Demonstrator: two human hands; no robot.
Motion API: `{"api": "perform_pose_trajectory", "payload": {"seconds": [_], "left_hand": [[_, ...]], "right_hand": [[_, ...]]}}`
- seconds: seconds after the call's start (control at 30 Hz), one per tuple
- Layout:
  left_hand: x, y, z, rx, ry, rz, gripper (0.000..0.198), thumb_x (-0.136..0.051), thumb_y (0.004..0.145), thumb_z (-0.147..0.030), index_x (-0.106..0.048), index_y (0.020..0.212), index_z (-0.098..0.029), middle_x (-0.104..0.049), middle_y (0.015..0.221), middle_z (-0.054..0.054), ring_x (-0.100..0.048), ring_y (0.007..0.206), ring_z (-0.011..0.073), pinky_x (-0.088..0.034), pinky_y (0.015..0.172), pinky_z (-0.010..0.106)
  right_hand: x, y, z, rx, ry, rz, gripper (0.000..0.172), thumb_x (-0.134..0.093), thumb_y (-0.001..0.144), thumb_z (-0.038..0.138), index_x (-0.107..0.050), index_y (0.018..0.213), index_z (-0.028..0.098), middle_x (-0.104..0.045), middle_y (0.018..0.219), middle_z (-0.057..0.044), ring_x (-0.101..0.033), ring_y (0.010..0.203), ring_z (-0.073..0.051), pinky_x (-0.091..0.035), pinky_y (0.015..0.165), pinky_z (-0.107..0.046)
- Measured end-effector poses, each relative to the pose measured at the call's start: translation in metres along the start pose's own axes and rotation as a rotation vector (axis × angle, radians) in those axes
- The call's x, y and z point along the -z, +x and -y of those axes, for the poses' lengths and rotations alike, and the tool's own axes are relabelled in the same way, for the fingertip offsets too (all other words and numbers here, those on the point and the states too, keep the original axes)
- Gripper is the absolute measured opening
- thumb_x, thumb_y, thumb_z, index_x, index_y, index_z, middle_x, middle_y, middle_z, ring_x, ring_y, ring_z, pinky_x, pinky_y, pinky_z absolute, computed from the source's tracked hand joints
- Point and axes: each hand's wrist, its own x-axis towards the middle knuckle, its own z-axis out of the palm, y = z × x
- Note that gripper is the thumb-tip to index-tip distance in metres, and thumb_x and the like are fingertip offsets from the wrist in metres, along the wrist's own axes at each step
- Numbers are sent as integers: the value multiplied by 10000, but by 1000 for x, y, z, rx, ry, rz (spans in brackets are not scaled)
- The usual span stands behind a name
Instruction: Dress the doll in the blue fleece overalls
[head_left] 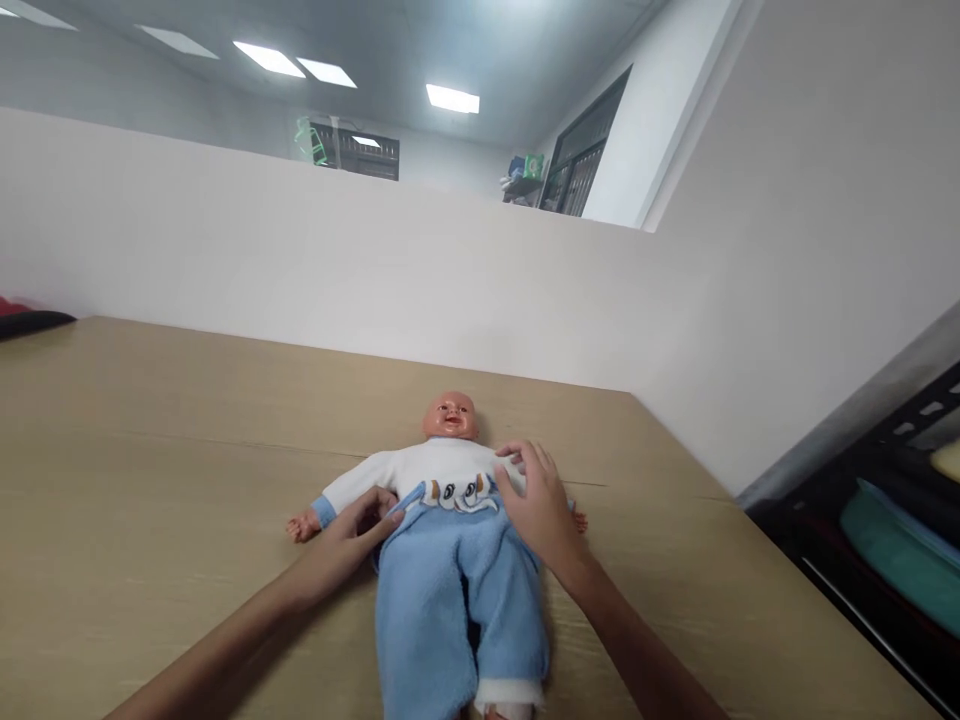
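A baby doll (453, 416) lies on its back on the table, head toward the wall. It wears a white long-sleeved top (409, 458) with blue cuffs and light blue fleece overalls (442, 565) with an animal face on the bib. At the doll's waist, on the left of the view, my left hand (358, 525) has its thumb over the overalls' edge and its fingers curled by the top, pinching the cloth. My right hand (534, 500) is over the other side of the bib, fingers bent and apart; it covers most of the doll's arm there.
The wooden table (187, 450) meets a low white wall (337, 260) at the back. A dark rack (900, 430) with folded cloth (900, 555) stands beyond the right edge. Something black and red (30, 320) sits at the far left.
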Motion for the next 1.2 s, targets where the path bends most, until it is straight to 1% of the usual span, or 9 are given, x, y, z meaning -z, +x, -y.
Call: {"api": "perform_pose_trajectory", "payload": {"seconds": [0.1,0.23,0.37,0.43,0.57,0.7,0.93,1.07,1.2], "left_hand": [[-10,-1,-1,-65,-58,-97,436,-626,977,-663,-568,944,-231,-503,914,-19,-449,874,213,-358,813,307],[-19,4,6,-92,-78,-185,414,-611,977,-647,-581,972,-234,-532,936,-5,-477,901,227,-377,835,318],[-18,4,13,-84,-96,-221,451,-638,922,-675,-590,957,-228,-568,946,20,-525,943,256,-410,866,344],[-14,-1,15,-74,-96,-218,454,-644,919,-674,-610,961,-223,-581,944,27,-537,940,261,-424,859,348],[-4,-14,13,-80,-67,-197,429,-644,950,-653,-649,974,-224,-600,949,26,-551,929,251,-441,855,335],[3,-24,6,-89,7,-184,354,-589,1020,-594,-650,996,-246,-623,927,2,-580,864,231,-454,802,318],[11,-22,3,-80,160,-401,343,-592,1034,-589,-701,1106,-272,-729,989,11,-607,908,267,-446,845,364],[24,-7,3,-121,46,-483,315,-631,1024,-552,-678,1155,-269,-751,1082,32,-641,999,272,-464,899,372],[44,12,0,-156,-211,-387,330,-710,978,-560,-644,1082,-255,-758,1101,43,-667,1050,256,-486,905,336]], "right_hand": [[-24,37,43,205,-77,180,155,-546,993,208,-629,1124,215,-699,1212,-109,-577,1237,-289,-437,1136,-473],[-85,83,84,454,-211,568,337,-663,903,51,-679,1189,230,-707,1368,-99,-602,1345,-263,-463,1160,-424],[-135,108,90,618,-375,960,486,-872,727,63,-746,1156,254,-794,1181,-84,-735,1116,-299,-584,895,-373],[-143,113,84,667,-407,1052,449,-858,765,116,-743,1179,248,-803,1119,-81,-747,1045,-290,-582,834,-357],[-129,120,65,683,-366,1017,399,-658,898,126,-684,1287,211,-758,1220,-139,-705,1129,-313,-558,918,-419],[-107,128,50,639,-241,962,465,-616,836,55,-666,1273,204,-746,1224,-122,-687,1137,-301,-539,944,-410],[-93,123,23,514,-10,897,475,-582,798,38,-652,1230,223,-759,1193,-51,-702,1093,-235,-520,918,-328],[-95,117,12,431,92,848,398,-606,833,104,-652,1207,232,-757,1149,-31,-697,1052,-225,-512,888,-307],[-93,113,13,384,170,839,333,-584,857,138,-662,1167,228,-748,1109,-20,-688,1007,-211,-498,857,-292]]}}
